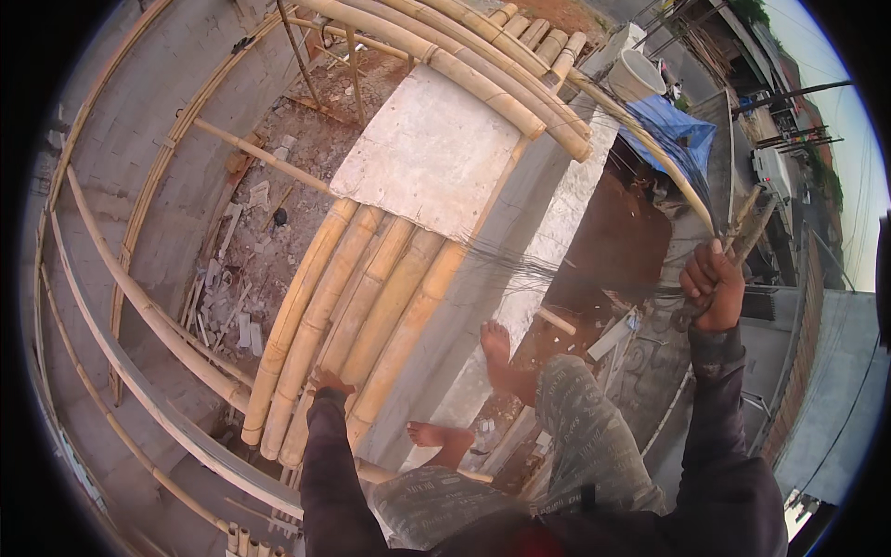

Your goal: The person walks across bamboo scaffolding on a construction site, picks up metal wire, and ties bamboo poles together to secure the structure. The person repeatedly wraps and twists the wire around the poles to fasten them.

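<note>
My right hand (713, 288), raised at the right, is closed in a fist around a bundle of thin dark wires (529, 267). The loose strands fan out leftward across the wall top toward the bamboo, and more hang above the fist. At the lower centre my left hand (331, 381) lies on a row of thick bamboo poles (376, 302), fingers apart and holding nothing. A pale, stained square board (427, 153) covers the far part of that row. My bare feet (498, 357) are on and beside the narrow wall ledge.
The pale concrete ledge (548, 269) runs between the bamboo platform and a drop to reddish earth (622, 232). Rubble (251, 278) lies far below at left. Curved-looking bamboo rails (139, 288) cross the left side. A white bucket (636, 76) and blue tarp (673, 135) stand beyond.
</note>
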### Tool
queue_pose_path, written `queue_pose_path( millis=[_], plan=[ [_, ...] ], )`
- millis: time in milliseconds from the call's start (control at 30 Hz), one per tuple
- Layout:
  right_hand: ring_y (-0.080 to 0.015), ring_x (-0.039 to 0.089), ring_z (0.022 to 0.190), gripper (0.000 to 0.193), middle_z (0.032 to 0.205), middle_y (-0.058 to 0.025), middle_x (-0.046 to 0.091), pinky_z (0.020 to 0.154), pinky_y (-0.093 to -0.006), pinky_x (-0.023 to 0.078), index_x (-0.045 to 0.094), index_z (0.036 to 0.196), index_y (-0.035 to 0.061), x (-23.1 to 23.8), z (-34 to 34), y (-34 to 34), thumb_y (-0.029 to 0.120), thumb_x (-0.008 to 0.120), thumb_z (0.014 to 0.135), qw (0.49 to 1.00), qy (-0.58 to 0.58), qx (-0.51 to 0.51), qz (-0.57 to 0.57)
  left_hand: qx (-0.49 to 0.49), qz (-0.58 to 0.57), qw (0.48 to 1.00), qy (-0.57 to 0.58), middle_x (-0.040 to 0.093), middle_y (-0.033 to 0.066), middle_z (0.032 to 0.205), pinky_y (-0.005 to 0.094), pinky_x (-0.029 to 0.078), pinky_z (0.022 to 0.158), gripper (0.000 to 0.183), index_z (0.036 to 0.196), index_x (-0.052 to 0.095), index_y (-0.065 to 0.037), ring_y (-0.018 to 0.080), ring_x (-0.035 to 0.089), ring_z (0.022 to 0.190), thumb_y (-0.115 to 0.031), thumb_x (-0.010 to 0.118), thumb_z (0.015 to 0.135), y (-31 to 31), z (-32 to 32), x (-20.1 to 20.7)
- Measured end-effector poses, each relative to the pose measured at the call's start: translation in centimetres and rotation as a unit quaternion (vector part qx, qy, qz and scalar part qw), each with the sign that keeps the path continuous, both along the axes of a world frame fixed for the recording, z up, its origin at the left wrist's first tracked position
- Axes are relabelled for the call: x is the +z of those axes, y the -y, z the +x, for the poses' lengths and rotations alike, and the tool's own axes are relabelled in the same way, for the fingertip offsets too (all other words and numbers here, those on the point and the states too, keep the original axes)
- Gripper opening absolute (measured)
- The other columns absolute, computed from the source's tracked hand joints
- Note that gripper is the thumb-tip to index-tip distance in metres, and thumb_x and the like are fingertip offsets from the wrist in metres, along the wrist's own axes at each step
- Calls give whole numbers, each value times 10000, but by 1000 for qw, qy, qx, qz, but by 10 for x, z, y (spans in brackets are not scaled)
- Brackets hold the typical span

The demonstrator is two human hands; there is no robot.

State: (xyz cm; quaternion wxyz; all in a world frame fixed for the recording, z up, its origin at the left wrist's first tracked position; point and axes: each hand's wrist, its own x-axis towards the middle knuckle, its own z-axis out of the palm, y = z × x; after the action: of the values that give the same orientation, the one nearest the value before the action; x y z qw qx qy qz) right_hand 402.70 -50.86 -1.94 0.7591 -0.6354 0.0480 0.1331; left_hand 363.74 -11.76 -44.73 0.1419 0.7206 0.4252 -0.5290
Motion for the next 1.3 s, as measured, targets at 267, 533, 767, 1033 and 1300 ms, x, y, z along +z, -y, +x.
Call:
queue_pose_path(
  millis=[267, 533, 767, 1033, 1300],
  plan=[
    [-134, 440, 643, 155, 731, -7, 424, 620, -291, 392, 475, 926, 69, -11, 46, 115, 216, 522, 933, 990, 15, -135, -39, -88, 13, 920, 382, 331, 169, 1410, 495, 406, 973, 688, 1320, 387, -56, 334, 337, 1295, -212, 700, 727, 70, 264, 15],
    [-115, 413, 467, 110, 647, -6, 453, 438, -275, 354, 469, 894, 77, -105, 77, 178, 146, 555, 900, 949, -145, -242, -141, -104, 15, 945, 310, 65, 172, 1525, 509, 302, 1065, 1038, 1468, 142, -151, 387, 143, 1387, -394, 768, 677, 122, 421, 8],
    [-85, 359, 416, 136, 614, 9, 425, 377, -254, 292, 439, 816, 94, -128, 113, 189, 132, 542, 897, 914, -205, -297, -184, -148, -14, 968, 201, -67, 255, 1511, 519, 226, 1099, 1226, 1484, 5, -131, 496, 92, 1367, -518, 773, 610, 120, 425, -20],
    [-96, 473, 670, 160, 758, -46, 525, 565, -263, 402, 500, 1000, 1, -76, 223, 147, 131, 529, 912, 890, 71, -152, -424, -115, -37, 992, 49, -143, 227, 1510, 505, 175, 1115, 1235, 1483, -34, -125, 394, -21, 1410, -533, 765, 634, 123, 452, -11],
    [-200, 533, 590, 108, 732, -96, 564, 567, -302, 428, 525, 935, -17, -66, 446, 98, 49, 560, 857, 745, 391, -13, -541, -97, -14, 995, 0, -203, 219, 1499, 536, 163, 1107, 1260, 1473, -73, -95, 388, -5, 1413, -499, 771, 630, 137, 455, -15]
  ],
)
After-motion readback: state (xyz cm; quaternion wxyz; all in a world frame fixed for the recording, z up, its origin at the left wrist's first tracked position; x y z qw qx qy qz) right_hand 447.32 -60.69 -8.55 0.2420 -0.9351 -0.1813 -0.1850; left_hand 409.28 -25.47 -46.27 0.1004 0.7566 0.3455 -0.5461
